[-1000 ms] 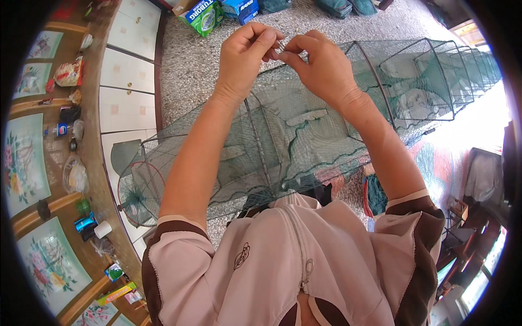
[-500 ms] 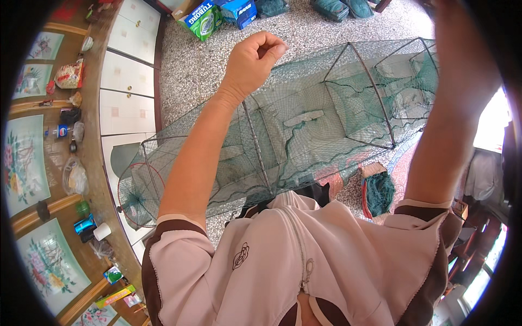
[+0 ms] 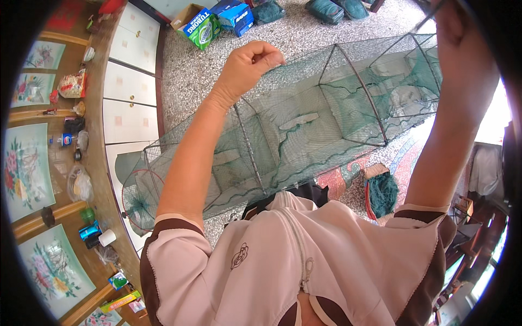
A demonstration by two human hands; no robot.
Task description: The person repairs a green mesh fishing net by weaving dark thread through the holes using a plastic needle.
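A long fish trap of green netting (image 3: 304,146) over dark rectangular frames stretches across the view in front of me, from a round red hoop (image 3: 124,190) at the left to the upper right. My left hand (image 3: 247,68) is pinched closed at the trap's far edge. Whether thread or mesh lies between its fingertips is too fine to make out. High at the right, beside the trap's far end, my raised right hand (image 3: 457,32) is dark and partly cut off by the rim. Its fingers cannot be read clearly.
Left stands a wooden counter (image 3: 95,141) with white cabinet doors and assorted items. Green (image 3: 201,28) and blue (image 3: 235,17) cartons and dark green net bundles (image 3: 326,10) lie on the speckled floor beyond. An open box of green netting (image 3: 383,193) sits nearer, at right.
The view has shifted slightly. My left hand sits a little lower and farther left, still pinched. The right hand stays raised, and the trap appears shifted slightly left.
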